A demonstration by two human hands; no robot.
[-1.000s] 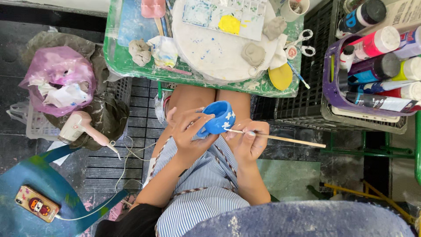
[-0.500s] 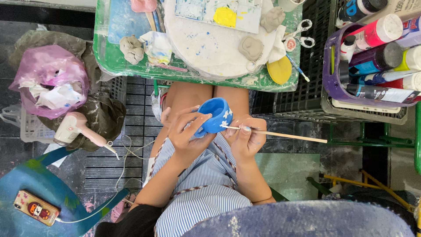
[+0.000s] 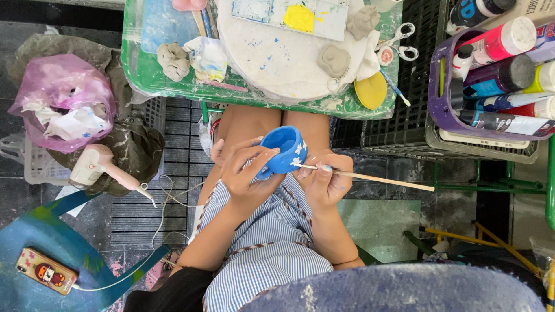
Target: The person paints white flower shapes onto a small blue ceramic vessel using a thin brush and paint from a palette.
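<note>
Seen from above, over a lap in a blue-and-white striped garment (image 3: 272, 242). Left hand (image 3: 245, 179) wrapped around a small blue clay cup (image 3: 283, 149), fingers curled and clamped on its side, cup tilted with its open mouth facing up toward the table edge. Small white flower shapes painted on the cup's outer wall. Right hand (image 3: 325, 182) just beside the cup, fingers pinched together on a thin wooden paintbrush (image 3: 370, 176), held almost level, its tip touching the cup's wall at the flowers, its handle pointing away to the right.

Cup held in the air above the knees, near the front edge of a green tray table (image 3: 139, 75). On the table: a round white board (image 3: 277, 58) speckled with blue, grey clay lumps (image 3: 172, 59), a yellow disc (image 3: 370, 89), scissors (image 3: 399, 43). To the right, a purple basket (image 3: 439, 110) packed with paint bottles. To the left, a pink plastic bag (image 3: 60, 95) of crumpled paper, a pink hair dryer (image 3: 101, 167) on the floor, and a phone (image 3: 45, 270) lying on a blue chair (image 3: 34, 248).
</note>
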